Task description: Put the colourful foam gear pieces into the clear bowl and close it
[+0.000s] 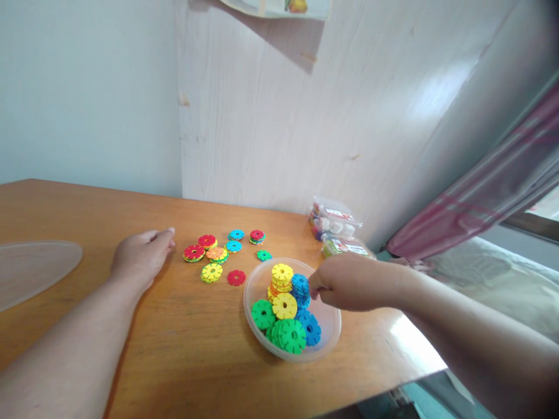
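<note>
the right hand (349, 282) reaches over the clear plastic bowl (325, 334) that sits near the front edge of the wooden desk (183, 343). its fingertips are pinched together at a blue disc (300, 284) on top of a short blue stack inside the bowl; whether the disc is actually lifted or only touched cannot be told. beside that stack, still in the bowl, stand a yellow stack (282, 274), a single yellow disc (285, 306), a green disc (263, 314) leaning at the left wall, a larger green disc (290, 335) at the front and another blue disc (311, 328) to the right.

the left hand (142, 256) rests palm down on the desk, fingers loosely extended and holding nothing. just beyond its fingertips lies a loose scatter of toothed discs: a red-and-green one (194, 253) nearest the hand, a red one over yellow (207, 241), an orange one (216, 254), a yellow one (212, 272), a flat red one (236, 277), two light blue ones (236, 235) and a small green one (264, 255). this scatter is apart from the bowl, to its left and behind it.

a translucent lid (30, 270) lies flat at the far left of the desk. small clear packs (334, 224) are stacked against the pale wooden panel (279, 128) behind the bowl.
</note>
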`<state>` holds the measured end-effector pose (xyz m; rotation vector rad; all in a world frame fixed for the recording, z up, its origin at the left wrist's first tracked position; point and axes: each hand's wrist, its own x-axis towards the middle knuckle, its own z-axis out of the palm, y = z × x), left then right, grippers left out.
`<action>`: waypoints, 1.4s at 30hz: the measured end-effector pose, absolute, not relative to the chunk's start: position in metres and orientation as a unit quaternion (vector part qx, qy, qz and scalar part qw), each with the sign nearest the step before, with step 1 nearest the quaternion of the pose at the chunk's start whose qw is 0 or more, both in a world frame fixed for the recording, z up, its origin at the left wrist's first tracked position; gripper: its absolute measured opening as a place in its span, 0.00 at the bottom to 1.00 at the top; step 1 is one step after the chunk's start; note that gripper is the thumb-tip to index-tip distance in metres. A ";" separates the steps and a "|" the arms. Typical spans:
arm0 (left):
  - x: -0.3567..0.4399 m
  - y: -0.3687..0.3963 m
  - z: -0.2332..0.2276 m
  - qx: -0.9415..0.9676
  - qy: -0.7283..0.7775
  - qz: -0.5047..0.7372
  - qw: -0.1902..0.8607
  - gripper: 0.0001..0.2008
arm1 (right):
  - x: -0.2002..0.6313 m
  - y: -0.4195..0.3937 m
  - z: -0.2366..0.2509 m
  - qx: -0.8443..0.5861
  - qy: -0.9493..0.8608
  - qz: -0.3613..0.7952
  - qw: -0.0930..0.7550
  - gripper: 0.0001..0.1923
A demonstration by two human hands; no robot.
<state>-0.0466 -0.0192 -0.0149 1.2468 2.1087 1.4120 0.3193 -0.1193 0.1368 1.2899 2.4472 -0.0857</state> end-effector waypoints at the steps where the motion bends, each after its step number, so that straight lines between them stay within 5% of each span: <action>1: -0.047 -0.019 -0.015 0.436 0.739 0.489 0.154 0.23 | 0.323 -0.117 0.139 0.456 0.871 -0.027 0.181 0.14; 14: -0.049 -0.022 -0.013 0.473 0.749 0.445 0.133 0.25 | 0.312 -0.039 0.121 0.513 0.852 -0.098 -0.024 0.10; 21: -0.049 -0.021 -0.016 0.475 0.751 0.441 0.122 0.25 | 0.277 0.018 0.088 0.509 0.846 -0.156 0.031 0.10; 34: -0.046 -0.026 -0.011 0.493 0.750 0.426 0.116 0.26 | 0.195 0.044 0.081 0.324 0.938 0.000 0.124 0.30; 42: -0.045 -0.026 -0.013 0.495 0.748 0.428 0.111 0.26 | 0.181 0.049 0.073 0.338 0.930 0.037 0.143 0.27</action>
